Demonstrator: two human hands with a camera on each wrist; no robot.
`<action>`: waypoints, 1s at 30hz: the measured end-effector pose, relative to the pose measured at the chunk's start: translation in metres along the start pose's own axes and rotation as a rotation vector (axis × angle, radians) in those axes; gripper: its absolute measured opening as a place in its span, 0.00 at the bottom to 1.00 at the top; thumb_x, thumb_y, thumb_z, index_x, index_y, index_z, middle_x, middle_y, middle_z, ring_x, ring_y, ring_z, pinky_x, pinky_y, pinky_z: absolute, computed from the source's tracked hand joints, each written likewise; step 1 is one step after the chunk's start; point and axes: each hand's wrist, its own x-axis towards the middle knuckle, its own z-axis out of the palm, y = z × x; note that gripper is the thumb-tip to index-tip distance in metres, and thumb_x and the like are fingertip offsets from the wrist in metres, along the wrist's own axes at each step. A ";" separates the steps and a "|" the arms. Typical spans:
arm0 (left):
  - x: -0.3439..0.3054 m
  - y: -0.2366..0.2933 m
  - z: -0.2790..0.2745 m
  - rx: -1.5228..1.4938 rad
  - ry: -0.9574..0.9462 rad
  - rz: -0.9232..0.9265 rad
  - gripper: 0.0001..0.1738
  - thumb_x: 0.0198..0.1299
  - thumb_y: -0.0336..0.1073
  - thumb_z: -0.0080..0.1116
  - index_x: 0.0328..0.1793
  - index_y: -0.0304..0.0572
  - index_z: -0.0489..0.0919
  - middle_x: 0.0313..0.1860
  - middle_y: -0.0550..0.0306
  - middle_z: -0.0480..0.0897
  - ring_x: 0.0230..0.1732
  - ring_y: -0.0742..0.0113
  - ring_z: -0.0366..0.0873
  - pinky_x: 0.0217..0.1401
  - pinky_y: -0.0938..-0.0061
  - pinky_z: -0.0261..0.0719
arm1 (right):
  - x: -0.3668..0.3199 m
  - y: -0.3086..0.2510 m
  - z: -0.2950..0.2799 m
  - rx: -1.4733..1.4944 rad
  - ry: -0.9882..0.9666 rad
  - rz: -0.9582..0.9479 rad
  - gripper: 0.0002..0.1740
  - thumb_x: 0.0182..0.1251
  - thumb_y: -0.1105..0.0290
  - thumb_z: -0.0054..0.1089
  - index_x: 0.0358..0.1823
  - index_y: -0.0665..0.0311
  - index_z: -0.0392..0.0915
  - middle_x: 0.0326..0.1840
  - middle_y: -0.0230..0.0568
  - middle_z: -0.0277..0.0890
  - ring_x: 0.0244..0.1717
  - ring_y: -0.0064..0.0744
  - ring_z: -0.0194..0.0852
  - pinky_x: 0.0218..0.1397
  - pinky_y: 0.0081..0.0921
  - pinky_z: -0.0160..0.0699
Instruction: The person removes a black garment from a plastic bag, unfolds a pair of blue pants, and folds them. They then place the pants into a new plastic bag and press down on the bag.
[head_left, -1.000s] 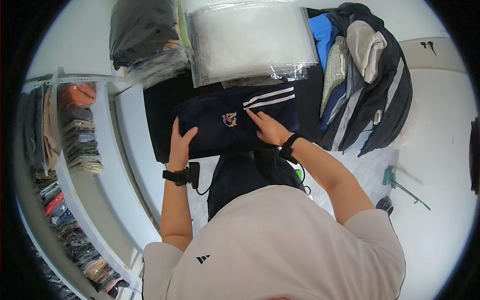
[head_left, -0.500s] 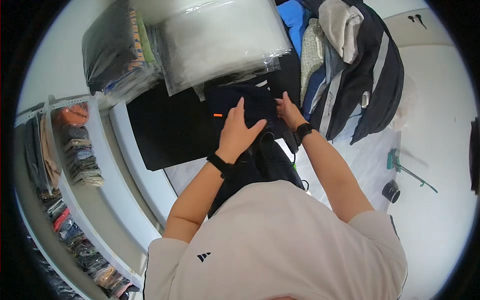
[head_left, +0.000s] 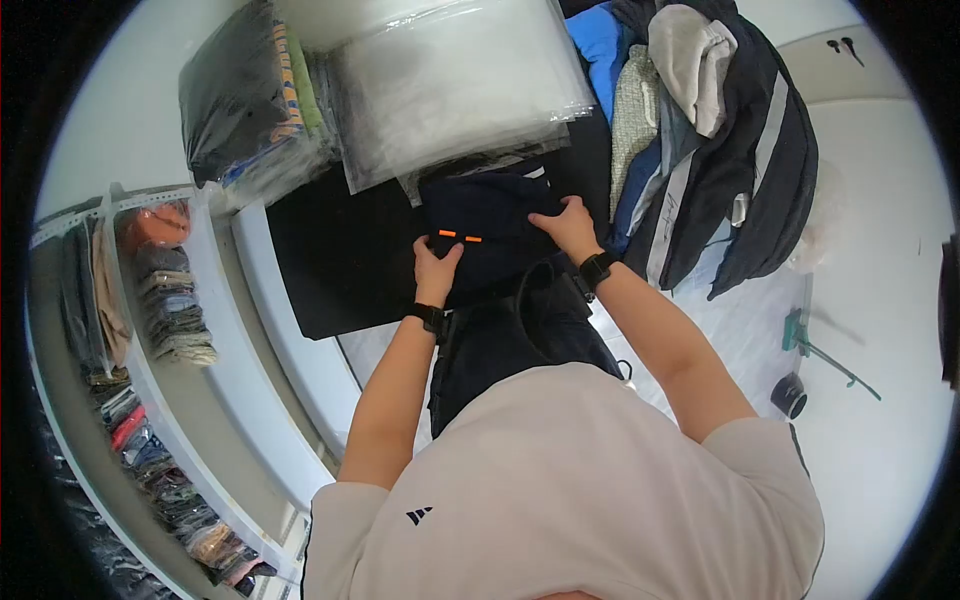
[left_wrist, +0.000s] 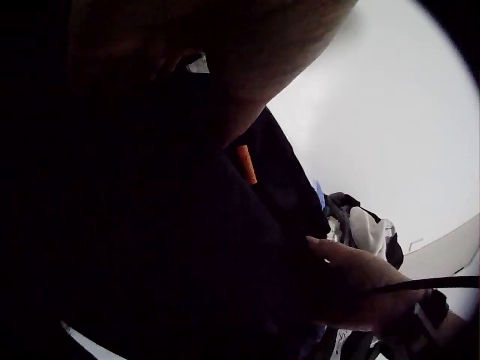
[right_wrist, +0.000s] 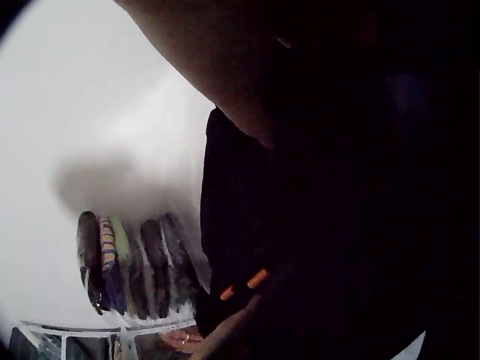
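A folded navy garment (head_left: 495, 215) lies on the black table close to the person's waist. Two small orange tabs (head_left: 473, 239) show on its upper face, and a bit of white stripe peeks out at its far edge. At its near left side the left hand (head_left: 437, 275) grips the cloth, thumb on top near the tabs. The right hand (head_left: 572, 230) holds the right side, thumb pointing inward over the fabric. Both wrist views are very dark; the left one also shows the right hand (left_wrist: 356, 274) at the cloth's edge. The fingers under the fabric are hidden.
Clear plastic bags (head_left: 455, 90) lie stacked behind the garment. Bagged clothes (head_left: 235, 105) stand at the back left, loose clothes (head_left: 690, 150) heap at the right. Shelves (head_left: 220, 420) with packed garments run along the left. The black table (head_left: 330, 260) extends left of the garment.
The garment, spread wide with its emblem and white stripes showing, is now folded narrower with orange tabs on top. The left hand, over the cloth half a second ago, has drawn back to its left side.
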 end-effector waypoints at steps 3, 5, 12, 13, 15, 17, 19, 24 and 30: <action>0.000 0.018 -0.007 -0.043 -0.106 -0.132 0.37 0.50 0.42 0.65 0.61 0.27 0.63 0.54 0.37 0.74 0.55 0.49 0.73 0.58 0.65 0.70 | 0.016 0.018 0.007 0.313 -0.172 0.142 0.37 0.42 0.54 0.72 0.47 0.78 0.71 0.39 0.55 0.77 0.42 0.44 0.77 0.48 0.29 0.74; 0.002 0.020 -0.013 -0.342 -0.265 -0.235 0.35 0.51 0.41 0.64 0.61 0.28 0.64 0.53 0.40 0.74 0.53 0.52 0.74 0.56 0.66 0.72 | 0.025 0.017 -0.009 0.608 -0.625 0.314 0.33 0.46 0.59 0.71 0.47 0.77 0.71 0.40 0.49 0.77 0.40 0.37 0.77 0.46 0.26 0.74; -0.014 0.022 -0.008 -0.731 -0.571 -0.408 0.25 0.54 0.37 0.63 0.55 0.32 0.69 0.45 0.48 0.78 0.44 0.63 0.77 0.45 0.70 0.76 | 0.015 -0.002 -0.074 0.877 -0.600 0.225 0.28 0.53 0.59 0.67 0.49 0.71 0.71 0.42 0.40 0.77 0.42 0.32 0.76 0.45 0.26 0.74; -0.016 0.017 -0.003 -0.728 -0.580 -0.410 0.25 0.54 0.37 0.63 0.55 0.32 0.69 0.45 0.48 0.78 0.44 0.63 0.77 0.45 0.70 0.76 | 0.017 0.013 -0.067 0.878 -0.592 0.230 0.28 0.53 0.59 0.67 0.49 0.71 0.71 0.42 0.40 0.77 0.42 0.32 0.76 0.45 0.26 0.74; -0.017 0.012 0.006 -0.291 -0.398 -0.340 0.26 0.55 0.41 0.62 0.53 0.31 0.69 0.40 0.50 0.79 0.42 0.66 0.77 0.43 0.72 0.75 | 0.028 0.060 -0.037 0.712 -0.299 0.318 0.31 0.54 0.54 0.65 0.53 0.70 0.70 0.45 0.39 0.76 0.46 0.33 0.74 0.44 0.24 0.73; -0.021 0.013 0.004 -0.218 -0.353 -0.311 0.27 0.54 0.42 0.63 0.53 0.30 0.69 0.36 0.50 0.78 0.40 0.64 0.77 0.43 0.70 0.75 | 0.023 0.073 -0.041 0.786 -0.389 0.332 0.33 0.55 0.49 0.62 0.52 0.70 0.70 0.43 0.37 0.75 0.43 0.29 0.72 0.40 0.20 0.70; -0.019 0.002 0.004 -0.063 -0.127 -0.104 0.28 0.53 0.42 0.63 0.52 0.29 0.69 0.36 0.48 0.78 0.40 0.63 0.77 0.43 0.69 0.75 | -0.008 0.062 -0.063 0.801 -0.115 0.504 0.29 0.57 0.49 0.59 0.49 0.67 0.71 0.35 0.35 0.73 0.35 0.25 0.71 0.33 0.18 0.67; -0.026 0.053 -0.003 0.191 -0.014 0.791 0.22 0.47 0.29 0.57 0.51 0.38 0.72 0.54 0.47 0.74 0.59 0.46 0.67 0.63 0.59 0.62 | -0.055 0.088 -0.042 1.141 -0.477 0.636 0.10 0.58 0.64 0.57 0.36 0.63 0.76 0.32 0.37 0.76 0.33 0.28 0.72 0.37 0.25 0.69; -0.014 0.057 0.035 0.673 -0.249 0.908 0.26 0.56 0.42 0.57 0.63 0.58 0.70 0.70 0.54 0.60 0.73 0.52 0.49 0.67 0.42 0.51 | -0.063 0.055 -0.008 1.511 -0.606 0.650 0.29 0.57 0.60 0.66 0.57 0.62 0.64 0.52 0.37 0.70 0.54 0.36 0.64 0.58 0.28 0.59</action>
